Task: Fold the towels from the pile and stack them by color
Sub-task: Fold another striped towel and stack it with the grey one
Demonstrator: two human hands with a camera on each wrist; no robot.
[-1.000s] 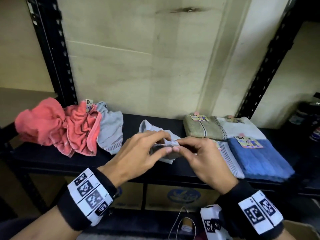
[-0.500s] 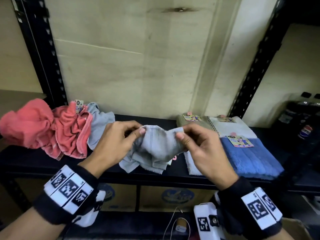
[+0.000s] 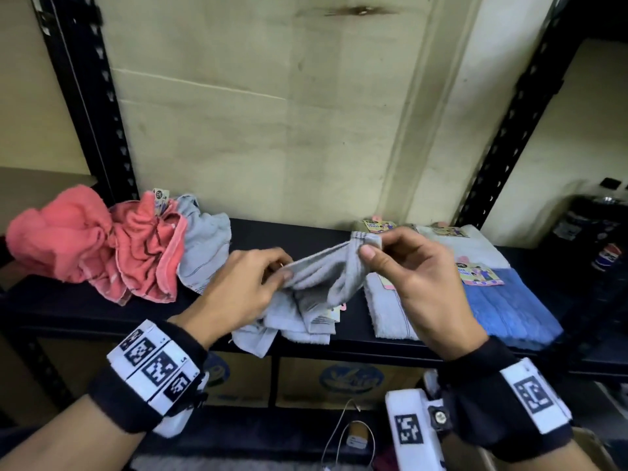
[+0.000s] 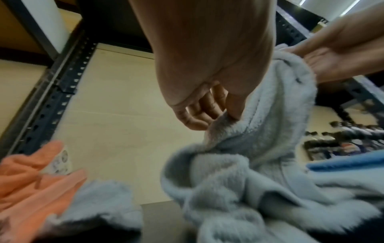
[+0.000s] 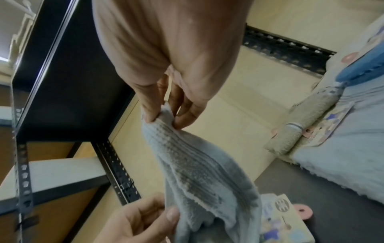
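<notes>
Together — two hands (image 3: 238,294) (image 3: 421,287), one grey towel (image 3: 319,277)

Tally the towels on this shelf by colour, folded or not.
Coral-pink crumpled towels: 2, apparently
Pale grey towels: 4 (held towel, crumpled towel, front folded towel, back folded towel)
Blue folded towel: 1
Beige folded towel: 1
Total: 8

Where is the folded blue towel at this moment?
In the head view, the folded blue towel lies at the shelf's right end, beside a folded grey towel, right of the right hand.
</notes>
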